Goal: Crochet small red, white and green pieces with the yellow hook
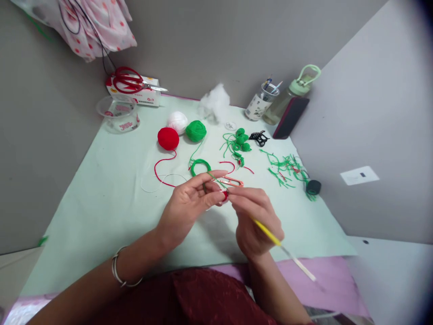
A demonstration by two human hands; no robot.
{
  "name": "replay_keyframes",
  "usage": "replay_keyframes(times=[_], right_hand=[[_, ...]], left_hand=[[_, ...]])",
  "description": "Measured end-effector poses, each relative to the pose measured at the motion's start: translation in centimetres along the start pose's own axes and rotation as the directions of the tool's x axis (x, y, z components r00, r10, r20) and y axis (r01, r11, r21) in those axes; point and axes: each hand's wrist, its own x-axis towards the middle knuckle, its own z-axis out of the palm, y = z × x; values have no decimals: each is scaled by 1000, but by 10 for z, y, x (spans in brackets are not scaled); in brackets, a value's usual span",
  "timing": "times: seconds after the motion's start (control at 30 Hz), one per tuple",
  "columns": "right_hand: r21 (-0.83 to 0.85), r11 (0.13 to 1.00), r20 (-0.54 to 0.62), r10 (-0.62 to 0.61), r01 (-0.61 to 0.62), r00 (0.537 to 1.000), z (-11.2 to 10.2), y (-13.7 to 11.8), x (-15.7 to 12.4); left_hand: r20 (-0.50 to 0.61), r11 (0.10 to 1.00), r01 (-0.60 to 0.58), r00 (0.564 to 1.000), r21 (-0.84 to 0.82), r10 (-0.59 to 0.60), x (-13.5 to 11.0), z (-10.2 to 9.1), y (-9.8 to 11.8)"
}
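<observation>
My left hand [189, 203] pinches a small red crocheted piece [224, 195] between thumb and fingers, with green yarn running over the raised index finger. My right hand [255, 216] is closed round a crochet hook with a yellow handle [267, 232]; its tip meets the red piece, where fingers partly hide it. Just beyond the left hand lies a loose ring of green yarn [200, 168]. Orange-handled snips [235, 182] lie behind the fingertips. Balls of red yarn [168, 138], green yarn [195, 131] and white yarn [177, 122] sit farther back, their strands trailing toward my hands.
Green crocheted pieces [241, 141] and a black claw clip [260, 137] lie back right, near yarn scraps [287, 168]. White stuffing [215, 103], a pen cup [257, 107], a bottle [280, 106] and a phone [291, 118] line the back. Red scissors [128, 80] rest on a box [149, 97] behind a plastic tub [118, 119].
</observation>
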Motion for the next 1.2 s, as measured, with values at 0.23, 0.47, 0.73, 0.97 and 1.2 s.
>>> replay_keyframes(times=[0.23,0.47,0.73,0.97,1.2], right_hand=[[345,911,57,222,-227,974,0,8,6],[435,835,111,320,-335,941,-6,13,3],[505,797,196,268,-331,943,-11,15,6],[460,825,216,255,-329,942,-16,15,9],[466,815,261,246,-345,933,-18,14,10]], left_hand=[[116,998,57,992,16,-59,3,-3,1],[109,989,31,993,144,-47,0,0,4],[67,921,-94,995,379,75,0,-5,5],[158,957,-69,987,280,25,4,-6,8],[230,987,54,969,148,-87,9,-8,5]])
